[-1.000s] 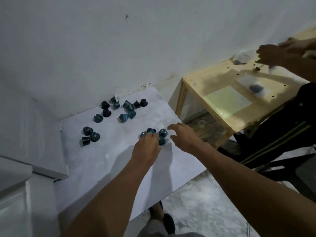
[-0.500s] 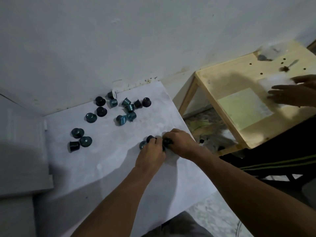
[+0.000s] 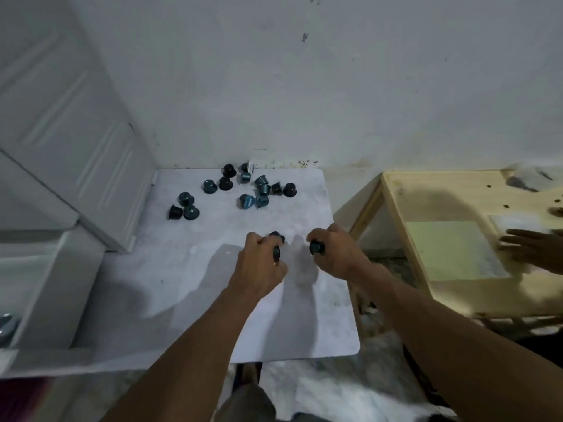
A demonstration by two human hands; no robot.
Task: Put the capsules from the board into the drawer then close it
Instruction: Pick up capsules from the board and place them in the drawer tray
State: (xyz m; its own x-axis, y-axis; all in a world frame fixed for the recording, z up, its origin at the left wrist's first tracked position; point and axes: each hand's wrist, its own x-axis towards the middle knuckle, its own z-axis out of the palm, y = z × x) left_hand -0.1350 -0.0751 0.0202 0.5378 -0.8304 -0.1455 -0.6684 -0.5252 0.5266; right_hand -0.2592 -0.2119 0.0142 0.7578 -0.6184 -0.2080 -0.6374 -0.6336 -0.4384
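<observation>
1. Our left hand hangs over the near half of the white board. Its fingers are curled round a dark capsule, whose rim shows at the thumb side.
2. Our right hand is near the board's right edge. Its fingers are wrapped round a second dark capsule, whose round end faces the left hand.
3. The two hands are apart, with a narrow strip of bare board between them.
4. Just beyond our left knuckles, loose capsules lie on the board. They are partly hidden, so we cannot count them.
5. At the far end of the board, near the wall, sits a cluster of teal and black capsules. Some are upright and some are tipped on their sides.
6. Left of that cluster, a trio of capsules sits close together.
7. White furniture stands at the left edge. We cannot tell whether this is the drawer.
8. To the right is a wooden surface carrying a pale green sheet. Another person's hand reaches in over it from the right edge.
</observation>
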